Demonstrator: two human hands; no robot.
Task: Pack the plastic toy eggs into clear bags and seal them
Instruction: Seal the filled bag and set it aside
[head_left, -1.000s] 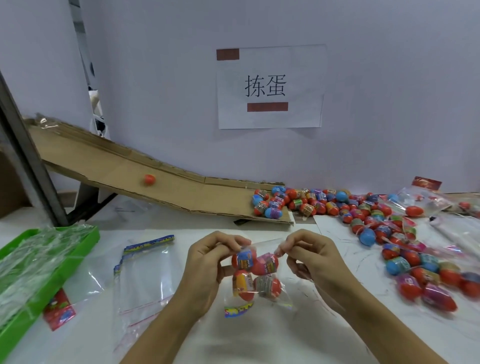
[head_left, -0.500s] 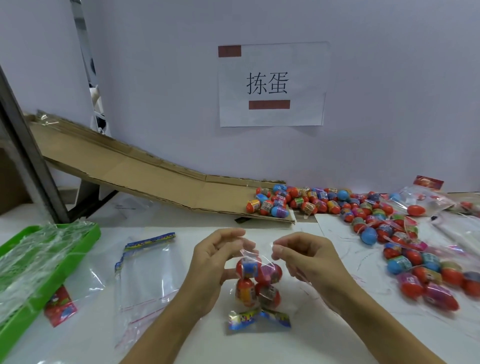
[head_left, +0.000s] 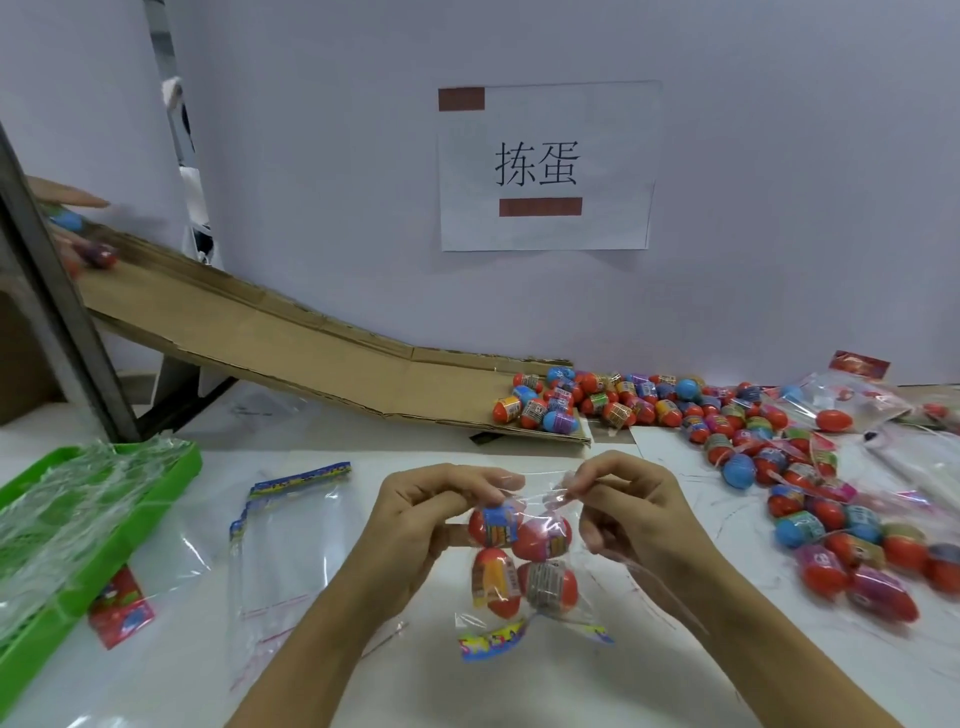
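A clear bag (head_left: 540, 501) holding several red toy eggs (head_left: 543, 538) hangs between my hands above the white table. My left hand (head_left: 431, 525) pinches the bag's top edge on the left, and my right hand (head_left: 631, 512) pinches it on the right. The bag's coloured header strip (head_left: 493, 640) lies on the table below. A big heap of loose eggs (head_left: 727, 415) spreads from the foot of the ramp to the right edge. An empty clear bag (head_left: 283, 545) lies flat left of my hands.
A cardboard ramp (head_left: 291, 343) slopes down from the upper left; another person's hand (head_left: 62, 200) at its top is beside a blue egg (head_left: 67, 221) and a red one. A green tray (head_left: 72, 566) with bags sits at left. Filled bags (head_left: 852, 397) lie at back right.
The bag's top has been drawn up between my fingertips while my hands stayed in place. A hand with eggs has appeared at the ramp's top; the earlier rolling egg has joined the heap.
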